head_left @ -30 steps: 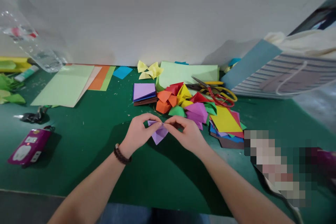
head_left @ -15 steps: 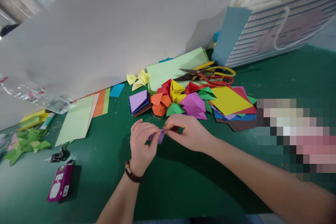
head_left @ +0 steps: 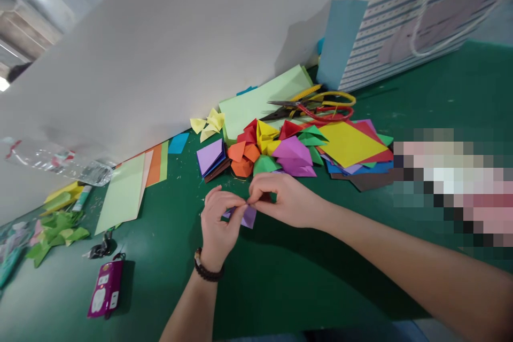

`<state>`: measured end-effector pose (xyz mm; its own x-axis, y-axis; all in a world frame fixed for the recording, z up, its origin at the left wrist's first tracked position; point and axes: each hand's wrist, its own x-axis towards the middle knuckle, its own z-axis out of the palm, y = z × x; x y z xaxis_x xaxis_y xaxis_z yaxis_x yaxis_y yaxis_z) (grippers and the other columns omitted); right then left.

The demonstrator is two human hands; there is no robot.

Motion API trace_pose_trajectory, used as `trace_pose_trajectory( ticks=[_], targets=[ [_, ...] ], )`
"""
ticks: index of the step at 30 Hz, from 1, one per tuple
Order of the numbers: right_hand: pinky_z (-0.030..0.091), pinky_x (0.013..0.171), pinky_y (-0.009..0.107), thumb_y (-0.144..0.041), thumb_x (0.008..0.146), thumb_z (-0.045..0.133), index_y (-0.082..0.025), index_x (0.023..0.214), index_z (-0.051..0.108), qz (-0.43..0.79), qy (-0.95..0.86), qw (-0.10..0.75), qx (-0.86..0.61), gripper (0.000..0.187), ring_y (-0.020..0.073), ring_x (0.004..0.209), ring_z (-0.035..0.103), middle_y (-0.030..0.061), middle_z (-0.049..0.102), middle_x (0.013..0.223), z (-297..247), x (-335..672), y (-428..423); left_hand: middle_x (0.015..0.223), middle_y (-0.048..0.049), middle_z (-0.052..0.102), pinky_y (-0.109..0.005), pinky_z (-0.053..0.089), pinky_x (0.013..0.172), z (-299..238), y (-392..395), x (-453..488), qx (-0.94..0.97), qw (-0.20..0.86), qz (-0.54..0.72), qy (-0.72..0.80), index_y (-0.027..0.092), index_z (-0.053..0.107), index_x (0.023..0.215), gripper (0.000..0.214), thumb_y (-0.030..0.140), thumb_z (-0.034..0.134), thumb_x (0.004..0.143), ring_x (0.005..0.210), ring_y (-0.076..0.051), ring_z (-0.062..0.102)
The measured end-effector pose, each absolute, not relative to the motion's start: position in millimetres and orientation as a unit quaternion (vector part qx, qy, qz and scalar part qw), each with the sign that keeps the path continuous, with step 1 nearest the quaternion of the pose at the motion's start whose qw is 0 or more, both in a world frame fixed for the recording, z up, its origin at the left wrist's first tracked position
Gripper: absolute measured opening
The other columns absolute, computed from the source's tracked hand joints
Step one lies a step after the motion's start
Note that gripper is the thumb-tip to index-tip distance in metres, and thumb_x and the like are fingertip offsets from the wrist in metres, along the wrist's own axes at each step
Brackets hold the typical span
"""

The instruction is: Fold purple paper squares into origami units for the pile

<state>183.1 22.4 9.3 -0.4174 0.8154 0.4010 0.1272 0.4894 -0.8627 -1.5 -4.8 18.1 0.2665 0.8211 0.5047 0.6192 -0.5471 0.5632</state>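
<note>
A small piece of purple paper (head_left: 249, 217) is pinched between my two hands above the green table. My left hand (head_left: 220, 222) has thumb and forefinger closed on its upper edge, and a dark beaded bracelet circles that wrist. Close against it, the fingertips of my right hand (head_left: 280, 200) pinch the same edge. The paper's fold is partly covered by my fingers. Just beyond my hands lie folded paper pieces: orange ones (head_left: 243, 159), a yellow one (head_left: 266, 138) and a purple one (head_left: 295, 156). Left of them is a stack of folded squares (head_left: 211, 156).
Scissors (head_left: 320, 107) lie on pale green sheets (head_left: 256, 97) at the back. Flat coloured paper (head_left: 352, 144) is stacked to the right, before a striped bag (head_left: 417, 37). At left are a plastic bottle (head_left: 60, 160), paper sheets (head_left: 122, 192) and a magenta device (head_left: 105, 288).
The view has shifted slightly, so the left-side things appear farther right. Slightly more of the purple paper shows below my fingers; both hands keep their pinch.
</note>
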Motion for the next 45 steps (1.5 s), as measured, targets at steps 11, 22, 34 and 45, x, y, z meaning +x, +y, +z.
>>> trace_pose_trajectory(
  ticks=[11,22,34,45],
  targets=[
    [0.045,0.061,0.026,-0.015,0.078,0.062,-0.019,0.07,0.062,0.401,-0.718,0.428,-0.375,0.009,0.0135,0.069,0.058,0.0002,0.061,0.073,11.8,186.3,25.8,0.086,-0.0034,0.072,-0.042,0.047,0.098,12.1,1.6,-4.4,0.716,0.244,0.436,0.487,0.021,0.069,0.082,0.005,0.024,0.071,0.078,0.088,-0.018,0.066],
    [0.046,0.059,0.026,-0.022,0.081,0.063,-0.021,0.079,0.067,0.39,-0.721,0.438,-0.37,0.006,0.0135,0.069,0.058,0.0022,0.065,0.08,10.7,184.3,24.5,0.083,-0.0027,0.071,-0.043,0.044,0.102,13.9,0.0,-4.2,0.72,0.256,0.434,0.478,0.021,0.068,0.08,0.003,0.023,0.067,0.081,0.085,-0.017,0.067],
    [0.043,0.059,0.024,-0.017,0.083,0.059,-0.02,0.078,0.064,0.388,-0.729,0.441,-0.353,0.007,0.0114,0.065,0.056,-0.001,0.062,0.074,8.0,178.5,19.3,0.087,-0.0032,0.068,-0.036,0.047,0.095,15.8,-4.4,-1.8,0.699,0.299,0.44,0.477,0.02,0.067,0.082,0.002,0.021,0.065,0.082,0.088,-0.017,0.064],
    [0.042,0.058,0.024,-0.018,0.084,0.058,-0.02,0.079,0.065,0.358,-0.729,0.456,-0.364,0.009,0.0122,0.066,0.057,0.0006,0.064,0.073,9.1,177.6,17.6,0.088,-0.003,0.066,-0.028,0.049,0.079,12.4,-5.8,0.3,0.684,0.294,0.427,0.514,0.019,0.065,0.085,0.004,0.022,0.063,0.084,0.086,-0.016,0.063]
  ],
)
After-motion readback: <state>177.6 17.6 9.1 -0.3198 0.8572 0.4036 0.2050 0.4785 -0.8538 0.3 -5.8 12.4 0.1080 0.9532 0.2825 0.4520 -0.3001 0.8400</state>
